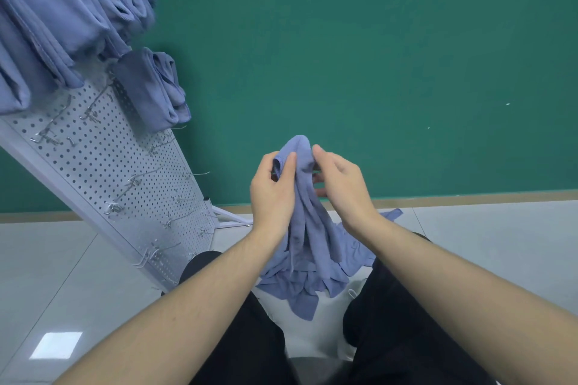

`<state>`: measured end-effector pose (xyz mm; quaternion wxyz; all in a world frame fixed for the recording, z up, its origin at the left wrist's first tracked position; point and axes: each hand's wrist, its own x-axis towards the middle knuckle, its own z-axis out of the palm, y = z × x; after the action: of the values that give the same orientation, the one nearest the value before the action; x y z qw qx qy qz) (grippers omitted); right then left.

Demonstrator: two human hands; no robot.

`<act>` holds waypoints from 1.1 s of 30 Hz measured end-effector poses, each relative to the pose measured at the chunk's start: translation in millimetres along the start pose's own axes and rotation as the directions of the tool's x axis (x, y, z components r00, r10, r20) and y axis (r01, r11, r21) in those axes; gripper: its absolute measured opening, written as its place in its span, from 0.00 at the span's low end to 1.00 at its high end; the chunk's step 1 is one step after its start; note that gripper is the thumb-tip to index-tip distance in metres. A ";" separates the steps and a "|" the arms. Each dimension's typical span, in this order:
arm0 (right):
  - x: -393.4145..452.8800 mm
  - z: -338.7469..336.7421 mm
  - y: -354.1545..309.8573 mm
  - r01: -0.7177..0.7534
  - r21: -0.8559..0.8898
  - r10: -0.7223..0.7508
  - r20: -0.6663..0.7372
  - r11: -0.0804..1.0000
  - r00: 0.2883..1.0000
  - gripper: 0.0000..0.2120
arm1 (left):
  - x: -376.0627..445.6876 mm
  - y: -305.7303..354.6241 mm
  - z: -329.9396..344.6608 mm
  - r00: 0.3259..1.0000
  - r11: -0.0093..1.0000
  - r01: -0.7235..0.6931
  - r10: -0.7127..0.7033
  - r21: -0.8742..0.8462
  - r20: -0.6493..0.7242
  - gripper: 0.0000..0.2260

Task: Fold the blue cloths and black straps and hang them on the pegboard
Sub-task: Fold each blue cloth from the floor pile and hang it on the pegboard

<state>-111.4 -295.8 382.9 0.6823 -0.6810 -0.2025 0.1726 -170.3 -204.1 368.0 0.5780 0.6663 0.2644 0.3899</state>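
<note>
Green wall (375,56), grey tile floor (484,244) (glossy), white pegboard (103,166) left.

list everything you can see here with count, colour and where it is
held cloth: one, blue, unfolded, hanging between both hands at centre
hung cloths: several, exact count unclear, blue, folded, upper left on the pegboard
lower hung cloths: a few, blue, folded, just below those
pegboard: one, white, perforated, leaning across the left
hooks: many, metal, bare, scattered over the pegboard
wall: green, behind
floor: pale grey tiles, below
trousers: black, bottom centre
left hand: grips the cloth's top
right hand: pinches the cloth's top
</note>
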 end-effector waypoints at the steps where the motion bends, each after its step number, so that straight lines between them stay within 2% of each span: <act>1: -0.6 -2.0 -1.8 -0.013 0.004 0.013 0.025 1.000 1.000 0.18 | -0.1 -0.4 -1.0 1.000 0.999 0.026 -0.025 -0.039 0.017 0.12; 3: 0.0 -5.7 -5.4 -0.016 0.009 0.015 0.061 1.000 0.998 0.18 | -3.4 1.3 -2.2 0.991 0.988 0.089 -0.075 -0.129 0.111 0.08; 5: 1.6 -7.8 -6.2 -0.024 0.045 0.019 0.121 0.999 0.992 0.22 | -7.5 1.5 -0.8 0.976 0.976 0.157 -0.130 -0.152 0.177 0.10; 9: 1.3 -9.0 -0.5 -0.082 0.094 0.054 0.271 0.992 0.961 0.28 | -4.7 -0.5 3.7 0.954 0.937 0.278 -0.244 -0.212 0.173 0.06; 11: 1.8 -13.7 2.4 -0.088 0.122 0.051 0.275 0.989 0.960 0.25 | -1.9 3.5 4.4 0.919 0.867 0.386 -0.331 -0.316 0.214 0.05; 13: 1.9 -17.4 8.0 -0.049 0.134 0.019 0.215 0.990 0.977 0.18 | 1.3 6.4 2.0 0.899 0.824 0.433 -0.369 -0.366 0.234 0.06; 14: 2.8 -19.6 12.6 0.000 0.092 -0.015 0.157 0.996 0.988 0.17 | 2.9 7.5 0.5 0.894 0.817 0.445 -0.381 -0.367 0.236 0.07; 16: 6.9 -23.3 21.9 0.106 -0.103 -0.099 0.069 0.989 0.993 0.22 | 6.1 10.2 -2.7 0.877 0.810 0.478 -0.413 -0.340 0.247 0.09; 18: 10.5 -25.5 28.2 0.127 -0.207 -0.106 0.109 0.970 0.988 0.26 | 9.4 14.7 -5.1 0.855 0.791 0.514 -0.440 -0.332 0.275 0.13; 21: 11.1 -23.7 36.9 0.077 -0.285 -0.019 0.202 0.955 0.979 0.21 | 17.6 22.8 -5.9 0.857 0.785 0.512 -0.437 -0.349 0.273 0.15; 24: 10.7 -18.0 46.0 0.120 -0.358 -0.052 0.196 0.926 0.979 0.17 | 25.6 31.4 -8.4 0.865 0.762 0.501 -0.436 -0.410 0.248 0.13; 28: 19.8 -19.3 45.4 0.098 -0.388 -0.017 0.207 0.917 0.978 0.14 | 38.7 27.5 -22.0 0.881 0.743 0.468 -0.437 -0.478 0.182 0.14; 31: 30.2 -21.7 36.2 0.082 -0.355 0.028 0.294 0.931 0.955 0.07 | 49.1 11.3 -35.8 0.892 0.745 0.435 -0.435 -0.506 0.128 0.14; 33: 37.9 -20.5 33.3 0.086 -0.349 0.045 0.350 0.933 0.936 0.05 | 52.8 2.0 -45.9 0.903 0.762 0.404 -0.421 -0.507 0.086 0.16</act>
<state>-67.0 -293.6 351.4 0.5010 -0.7498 -0.3565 0.2444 -179.0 -136.2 382.6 0.8011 0.4071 0.3001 0.3201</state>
